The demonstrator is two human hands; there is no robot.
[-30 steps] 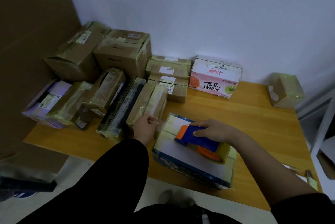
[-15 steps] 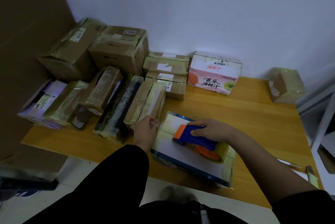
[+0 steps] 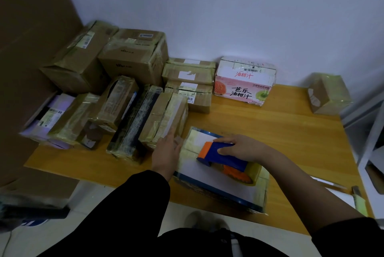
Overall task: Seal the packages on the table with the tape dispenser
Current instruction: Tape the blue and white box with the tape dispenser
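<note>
Dim room: pale wall (image 3: 228, 7), wooden table (image 3: 280, 132), light tiled floor (image 3: 104, 198).

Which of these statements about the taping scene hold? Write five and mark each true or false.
1. The right hand grips the blue and orange tape dispenser on top of the blue-edged white box. True.
2. The left hand holds a knife. False: it holds nothing and lies open at the box's left edge.
3. The pink juice carton stands against the wall. True.
4. The tape-wrapped box at the far right sits stacked on the pink carton. False: it stands alone on the wooden table.
5. The dispenser rests on the bare table. False: it is on the box.
</note>
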